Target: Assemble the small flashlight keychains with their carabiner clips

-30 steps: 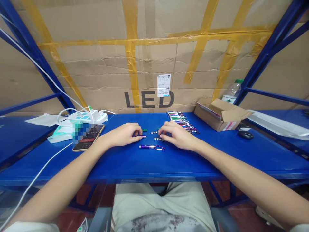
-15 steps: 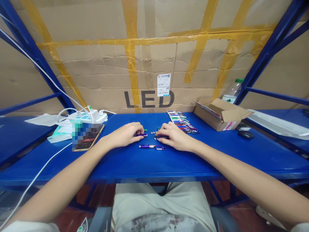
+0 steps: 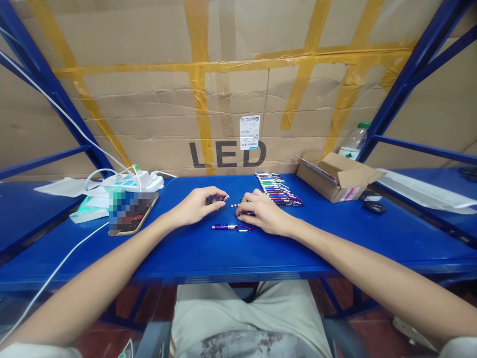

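Observation:
My left hand (image 3: 197, 206) is closed, thumb and fingertips pinching a small torch tube (image 3: 225, 198) whose silvery end shows; the fingers hide most of it. My right hand (image 3: 261, 213) rests on the blue table with its fingers curled together, and whatever they hold is hidden. By its fingertips lie several small silver button cells (image 3: 233, 205), partly covered. Nearer the front edge lies a purple keychain torch (image 3: 223, 226) with a carabiner clip (image 3: 244, 228) at its right end.
A row of several coloured keychain torches (image 3: 276, 189) lies behind my right hand. To the right are an open cardboard box (image 3: 337, 176), a black mouse (image 3: 374, 207) and a bottle (image 3: 354, 141). A phone (image 3: 136, 214) and a white power strip (image 3: 143, 183) are on the left.
My left hand has lifted slightly and tilted the torch tube's end upward. My right fingers have curled in more near the button cells. The view has shifted a little.

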`<act>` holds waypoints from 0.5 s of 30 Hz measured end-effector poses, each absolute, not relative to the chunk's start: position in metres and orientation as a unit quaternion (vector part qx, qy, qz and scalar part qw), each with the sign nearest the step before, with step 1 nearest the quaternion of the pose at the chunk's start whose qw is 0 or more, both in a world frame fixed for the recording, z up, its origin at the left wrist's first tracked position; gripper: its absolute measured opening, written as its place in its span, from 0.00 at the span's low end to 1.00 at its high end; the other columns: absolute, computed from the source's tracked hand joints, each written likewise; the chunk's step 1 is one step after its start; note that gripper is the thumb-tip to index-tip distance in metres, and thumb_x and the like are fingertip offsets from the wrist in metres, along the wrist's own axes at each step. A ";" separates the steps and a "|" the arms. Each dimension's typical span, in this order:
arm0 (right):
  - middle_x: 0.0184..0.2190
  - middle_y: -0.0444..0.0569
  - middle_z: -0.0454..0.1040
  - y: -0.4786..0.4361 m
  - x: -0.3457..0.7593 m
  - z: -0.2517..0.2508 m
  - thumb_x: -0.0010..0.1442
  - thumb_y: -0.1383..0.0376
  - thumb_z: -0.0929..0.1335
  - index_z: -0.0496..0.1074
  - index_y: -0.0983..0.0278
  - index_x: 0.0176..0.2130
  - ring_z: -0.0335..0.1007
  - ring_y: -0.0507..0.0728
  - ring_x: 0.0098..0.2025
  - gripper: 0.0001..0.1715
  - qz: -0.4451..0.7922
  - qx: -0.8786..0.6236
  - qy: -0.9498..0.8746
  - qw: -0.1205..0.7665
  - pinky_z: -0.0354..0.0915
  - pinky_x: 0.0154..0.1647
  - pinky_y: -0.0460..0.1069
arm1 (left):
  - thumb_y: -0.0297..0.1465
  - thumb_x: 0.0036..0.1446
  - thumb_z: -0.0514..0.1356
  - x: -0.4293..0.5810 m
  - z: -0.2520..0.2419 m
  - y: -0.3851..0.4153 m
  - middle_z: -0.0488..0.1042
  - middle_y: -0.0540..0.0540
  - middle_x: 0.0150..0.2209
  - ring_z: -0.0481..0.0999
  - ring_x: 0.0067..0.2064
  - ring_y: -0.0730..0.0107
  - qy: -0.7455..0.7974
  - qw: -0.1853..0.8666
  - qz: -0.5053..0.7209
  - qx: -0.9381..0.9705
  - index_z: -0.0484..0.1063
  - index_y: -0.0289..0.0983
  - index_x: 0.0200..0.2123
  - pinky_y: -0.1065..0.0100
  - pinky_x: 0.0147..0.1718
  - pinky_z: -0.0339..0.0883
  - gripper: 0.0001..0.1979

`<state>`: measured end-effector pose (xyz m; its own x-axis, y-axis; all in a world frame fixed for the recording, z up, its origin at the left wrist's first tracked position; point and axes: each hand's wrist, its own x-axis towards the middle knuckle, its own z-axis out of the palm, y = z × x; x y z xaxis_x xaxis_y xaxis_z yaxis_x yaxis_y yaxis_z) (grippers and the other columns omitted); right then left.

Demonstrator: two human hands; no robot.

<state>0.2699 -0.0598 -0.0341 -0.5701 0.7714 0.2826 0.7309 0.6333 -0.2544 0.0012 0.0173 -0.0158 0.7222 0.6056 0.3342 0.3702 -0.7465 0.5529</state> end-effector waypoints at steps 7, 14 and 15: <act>0.45 0.53 0.76 -0.060 0.268 -0.032 0.75 0.60 0.69 0.80 0.59 0.44 0.62 0.64 0.48 0.09 0.082 -0.421 -0.884 0.187 0.58 0.50 0.57 | 0.46 0.68 0.65 0.006 -0.017 0.014 0.84 0.44 0.48 0.78 0.43 0.63 0.291 0.257 0.275 0.880 0.81 0.38 0.52 0.63 0.42 0.70 0.19; 0.46 0.52 0.74 -0.064 0.267 -0.027 0.75 0.61 0.69 0.75 0.60 0.44 0.60 0.64 0.48 0.06 0.110 -0.420 -0.886 0.165 0.58 0.49 0.57 | 0.47 0.68 0.65 0.007 -0.020 0.017 0.83 0.43 0.50 0.79 0.45 0.62 0.289 0.257 0.287 0.877 0.81 0.39 0.52 0.63 0.43 0.70 0.20; 0.46 0.52 0.74 -0.064 0.267 -0.027 0.75 0.61 0.69 0.74 0.60 0.44 0.60 0.64 0.49 0.06 0.109 -0.417 -0.887 0.166 0.58 0.49 0.57 | 0.46 0.68 0.65 0.007 -0.020 0.017 0.83 0.43 0.50 0.79 0.45 0.62 0.288 0.256 0.287 0.877 0.81 0.39 0.52 0.63 0.43 0.70 0.19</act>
